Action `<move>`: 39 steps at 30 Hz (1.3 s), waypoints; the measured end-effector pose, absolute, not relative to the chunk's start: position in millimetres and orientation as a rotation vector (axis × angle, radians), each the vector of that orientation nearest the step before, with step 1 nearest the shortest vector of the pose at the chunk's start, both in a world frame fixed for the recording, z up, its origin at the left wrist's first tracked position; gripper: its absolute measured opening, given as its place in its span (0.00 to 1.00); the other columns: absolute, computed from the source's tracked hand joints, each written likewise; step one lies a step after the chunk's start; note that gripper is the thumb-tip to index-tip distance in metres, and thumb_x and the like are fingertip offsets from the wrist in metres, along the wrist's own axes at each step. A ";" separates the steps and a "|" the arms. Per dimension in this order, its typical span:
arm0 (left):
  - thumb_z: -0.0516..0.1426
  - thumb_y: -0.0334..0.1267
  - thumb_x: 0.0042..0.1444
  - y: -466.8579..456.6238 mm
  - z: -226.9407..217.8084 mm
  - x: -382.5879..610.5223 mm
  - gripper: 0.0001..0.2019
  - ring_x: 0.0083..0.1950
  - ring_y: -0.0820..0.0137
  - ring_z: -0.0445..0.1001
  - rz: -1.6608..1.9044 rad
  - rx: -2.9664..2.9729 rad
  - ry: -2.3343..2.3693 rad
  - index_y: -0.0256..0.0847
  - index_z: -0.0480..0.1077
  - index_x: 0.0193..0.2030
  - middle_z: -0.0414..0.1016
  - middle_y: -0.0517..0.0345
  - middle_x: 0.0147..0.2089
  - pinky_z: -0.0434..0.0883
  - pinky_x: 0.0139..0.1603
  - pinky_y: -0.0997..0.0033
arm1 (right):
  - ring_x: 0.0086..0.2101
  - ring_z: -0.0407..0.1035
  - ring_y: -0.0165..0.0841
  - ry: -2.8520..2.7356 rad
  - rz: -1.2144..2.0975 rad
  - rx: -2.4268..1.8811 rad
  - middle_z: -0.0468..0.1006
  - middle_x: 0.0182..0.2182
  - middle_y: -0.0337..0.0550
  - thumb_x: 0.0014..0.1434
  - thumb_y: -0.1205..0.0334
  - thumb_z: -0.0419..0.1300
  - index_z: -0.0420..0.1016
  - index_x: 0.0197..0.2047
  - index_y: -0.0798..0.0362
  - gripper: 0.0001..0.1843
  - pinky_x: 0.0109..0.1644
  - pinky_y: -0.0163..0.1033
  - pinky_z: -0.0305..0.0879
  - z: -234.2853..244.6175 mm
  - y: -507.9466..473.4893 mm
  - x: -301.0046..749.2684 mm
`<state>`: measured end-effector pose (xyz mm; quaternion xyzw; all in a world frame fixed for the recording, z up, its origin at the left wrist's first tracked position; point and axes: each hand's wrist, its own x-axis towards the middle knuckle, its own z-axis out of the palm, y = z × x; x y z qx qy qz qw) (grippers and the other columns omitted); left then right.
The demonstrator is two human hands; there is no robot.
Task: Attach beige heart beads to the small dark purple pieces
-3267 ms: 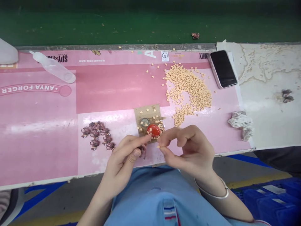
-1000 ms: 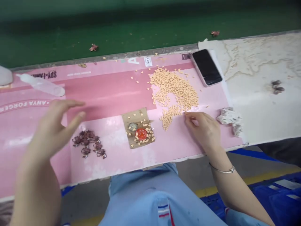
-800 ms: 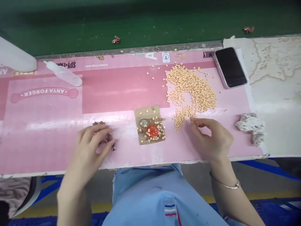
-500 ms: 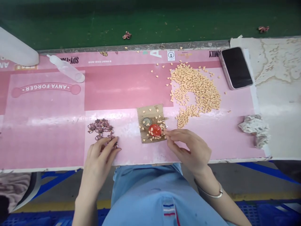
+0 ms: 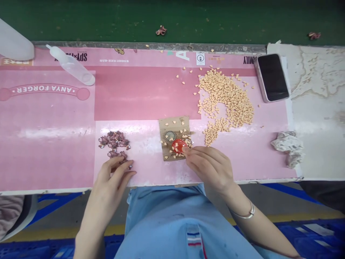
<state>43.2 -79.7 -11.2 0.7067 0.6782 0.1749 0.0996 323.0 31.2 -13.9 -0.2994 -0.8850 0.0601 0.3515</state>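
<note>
The right hand (image 5: 208, 167) lies against the red dome (image 5: 179, 145) on the cardboard square (image 5: 174, 124), closing off its near side. Farther right, the heap of pale beads (image 5: 226, 97) and the phone (image 5: 272, 77) stand in the way. The left hand (image 5: 107, 176) overlaps the near edge of the dark flower pile (image 5: 113, 144). A hand could pass far of the pile, along the pink board (image 5: 54, 144), though the gap beside the square looks fairly tight.
</note>
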 end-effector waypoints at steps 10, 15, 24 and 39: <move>0.57 0.41 0.70 -82.2 -6.4 38.0 0.07 0.51 0.62 0.81 0.665 1.765 2.094 0.47 0.78 0.46 0.79 0.54 0.48 0.79 0.41 0.69 | 0.35 0.81 0.37 -2.422 0.100 -0.660 0.88 0.36 0.49 0.69 0.77 0.59 0.73 0.44 0.54 0.08 0.37 0.42 0.81 -0.8 40.4 323.7; 0.64 0.38 0.65 -79.9 7.5 62.9 0.06 0.48 0.66 0.81 1.075 1.339 2.124 0.51 0.82 0.47 0.84 0.58 0.46 0.77 0.44 0.70 | 0.34 0.83 0.37 -2.293 0.216 -0.717 0.88 0.35 0.47 0.65 0.78 0.64 0.73 0.43 0.52 0.12 0.37 0.40 0.83 8.2 36.0 319.7; 0.71 0.48 0.58 -40.3 17.7 108.8 0.06 0.34 0.76 0.81 1.274 0.636 1.232 0.56 0.86 0.41 0.84 0.61 0.35 0.79 0.37 0.84 | 0.38 0.85 0.33 -1.875 0.663 -0.830 0.89 0.35 0.40 0.61 0.80 0.66 0.71 0.39 0.49 0.16 0.45 0.37 0.85 27.0 20.0 296.4; 0.71 0.45 0.58 -45.3 2.2 79.2 0.07 0.37 0.79 0.82 1.341 0.862 1.510 0.55 0.86 0.44 0.83 0.63 0.39 0.79 0.45 0.85 | 0.39 0.82 0.36 -1.817 0.556 -1.060 0.86 0.36 0.40 0.60 0.79 0.66 0.75 0.46 0.48 0.17 0.45 0.44 0.81 -6.9 10.0 335.0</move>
